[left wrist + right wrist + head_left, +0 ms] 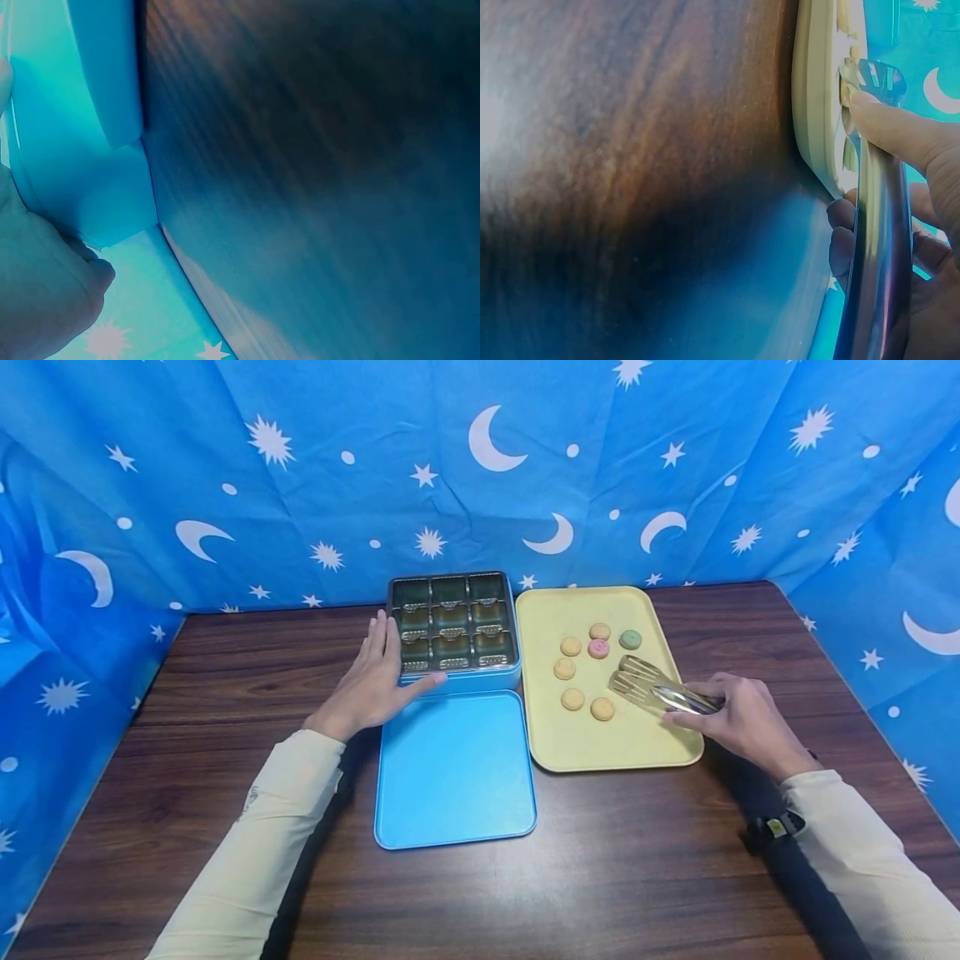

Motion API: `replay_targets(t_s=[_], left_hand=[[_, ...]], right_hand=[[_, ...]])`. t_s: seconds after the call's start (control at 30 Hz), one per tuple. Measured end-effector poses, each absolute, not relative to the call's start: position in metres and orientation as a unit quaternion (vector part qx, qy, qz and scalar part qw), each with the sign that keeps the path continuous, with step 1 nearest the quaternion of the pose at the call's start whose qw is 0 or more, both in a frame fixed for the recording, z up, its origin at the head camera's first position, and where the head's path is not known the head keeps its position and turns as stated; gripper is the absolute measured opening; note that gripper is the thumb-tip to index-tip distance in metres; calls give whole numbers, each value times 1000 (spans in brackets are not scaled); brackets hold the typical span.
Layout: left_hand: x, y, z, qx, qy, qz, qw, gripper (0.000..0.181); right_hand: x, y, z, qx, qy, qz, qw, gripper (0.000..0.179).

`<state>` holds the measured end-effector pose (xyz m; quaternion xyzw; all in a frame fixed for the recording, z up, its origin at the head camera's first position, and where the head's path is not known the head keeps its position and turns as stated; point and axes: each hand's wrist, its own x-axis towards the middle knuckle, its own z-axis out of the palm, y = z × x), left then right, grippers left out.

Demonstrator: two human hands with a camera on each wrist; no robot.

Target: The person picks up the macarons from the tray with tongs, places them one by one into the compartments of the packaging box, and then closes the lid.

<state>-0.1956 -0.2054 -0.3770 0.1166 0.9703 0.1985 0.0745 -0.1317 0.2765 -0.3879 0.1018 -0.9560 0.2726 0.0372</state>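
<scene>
My left hand [371, 681] lies along the left side of a blue tin [480, 681], fingers straight and thumb spread over its front edge. Inside the tin sits a clear divided insert [452, 617] with square compartments. My right hand [742, 722] grips metal serving tongs [678, 697] over the right part of a yellow tray [600, 752]. The tongs' slotted ends [633, 681] point left and are spread slightly apart, with no cookie between them. On the tray lie several beige cookies [572, 698], a pink cookie [598, 648] and a green cookie [630, 639].
A flat blue lid [457, 777] lies in front of the tin, left of the tray. All stand on a dark wooden table [615, 868]. Behind it hangs a blue cloth [420, 435] with white moons and stars.
</scene>
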Motion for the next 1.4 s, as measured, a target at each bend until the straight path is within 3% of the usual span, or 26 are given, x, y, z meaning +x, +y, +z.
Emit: replay_targets(t_s=[0.53,1.07,1.4], left_hand=[[-198,-206,-379,122,969,201,72,120],[-197,-206,-379,118,970,198,74,120],[-197,-206,-379,122,969,200,74,119]], right_hand=[[-132,277,-392,116,-953,271,68,59],[-131,278,-391,111,-954,274,50,61],[-130,279,-393,113,-952,275,66,55]])
